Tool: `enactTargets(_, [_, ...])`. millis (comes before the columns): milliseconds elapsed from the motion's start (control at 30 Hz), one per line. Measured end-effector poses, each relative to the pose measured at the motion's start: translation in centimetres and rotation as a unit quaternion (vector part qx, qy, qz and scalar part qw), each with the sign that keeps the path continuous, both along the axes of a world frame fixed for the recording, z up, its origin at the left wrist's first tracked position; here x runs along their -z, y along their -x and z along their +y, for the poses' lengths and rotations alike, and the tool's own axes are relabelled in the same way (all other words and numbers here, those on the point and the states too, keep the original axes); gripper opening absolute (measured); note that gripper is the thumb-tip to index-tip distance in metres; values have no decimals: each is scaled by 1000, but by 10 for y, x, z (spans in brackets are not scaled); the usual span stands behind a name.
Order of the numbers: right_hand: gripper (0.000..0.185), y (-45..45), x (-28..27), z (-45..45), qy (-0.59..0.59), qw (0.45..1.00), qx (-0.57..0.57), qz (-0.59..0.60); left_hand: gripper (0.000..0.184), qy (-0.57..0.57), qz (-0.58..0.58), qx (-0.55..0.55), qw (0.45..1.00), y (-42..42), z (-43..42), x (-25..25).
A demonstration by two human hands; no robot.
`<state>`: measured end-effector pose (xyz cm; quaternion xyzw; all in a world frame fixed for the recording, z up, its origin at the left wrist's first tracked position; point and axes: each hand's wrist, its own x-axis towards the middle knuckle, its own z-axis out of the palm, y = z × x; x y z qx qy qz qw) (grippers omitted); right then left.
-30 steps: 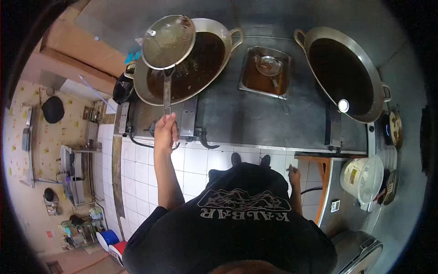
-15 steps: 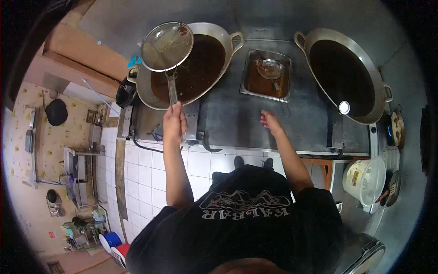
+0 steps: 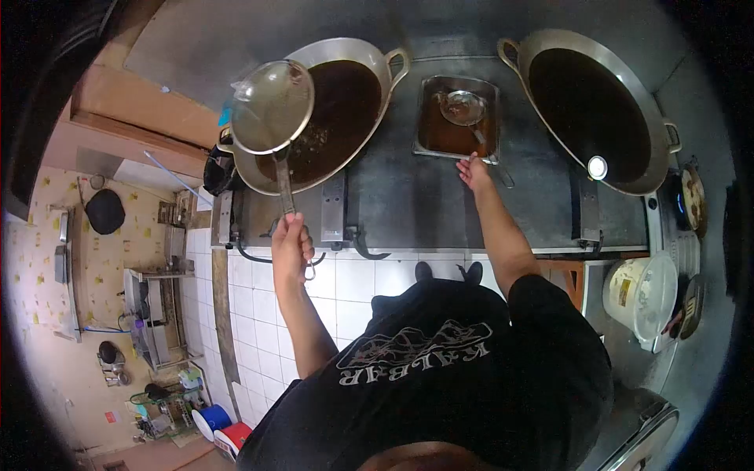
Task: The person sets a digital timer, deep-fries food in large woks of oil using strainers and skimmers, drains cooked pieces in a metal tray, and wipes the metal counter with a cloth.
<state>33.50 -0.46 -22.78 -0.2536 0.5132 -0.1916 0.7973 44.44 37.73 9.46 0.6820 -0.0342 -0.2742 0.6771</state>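
My left hand [image 3: 291, 247] is closed around the handle of a large round mesh strainer [image 3: 272, 107]. The strainer is held over the left side of a wide pan of dark liquid [image 3: 345, 110], with small bits floating in the liquid below it. My right hand [image 3: 475, 173] is at the front edge of a metal tray [image 3: 420, 129] of reddish-brown liquid, fingers stretched forward. A smaller strainer [image 3: 462, 108] lies in the tray, its handle reaching over the front rim close beside those fingers. Whether they touch the handle is unclear.
At the right, a second wide pan [image 3: 589, 118] holds dark liquid, with a round white-faced object [image 3: 597, 167] at its front rim. A white bucket [image 3: 640, 298] stands farther right. Hoses and metal fittings [image 3: 334, 208] run along the counter's front edge, above a tiled floor [image 3: 353, 282].
My right hand has moved forward to the tray's front edge. My left hand and the large strainer have come back towards me and slightly left. The whole view has shifted a little.
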Motion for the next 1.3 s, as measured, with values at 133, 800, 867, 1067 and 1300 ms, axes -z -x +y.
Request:
enactTargets(133, [29, 1, -2, -5, -4, 1000, 3, 5, 13, 27, -18, -11, 999, -6, -4, 12])
enactTargets(800, [51, 21, -19, 20, 94, 989, -111, -21, 13, 42, 42, 13, 998, -13, -10, 14])
enactTargets(867, [51, 54, -18, 44, 100, 980, -167, -44, 13, 40, 59, 23, 997, -12, -16, 19])
enactTargets(1067, [42, 188, -27, 129, -29, 972, -206, -109, 16, -13, 51, 92, 994, -9, -35, 11])
enactTargets(1300, [37, 361, 28, 182, -81, 987, 95, -104, 16, -67, -99, 214, 969, 23, -88, 10])
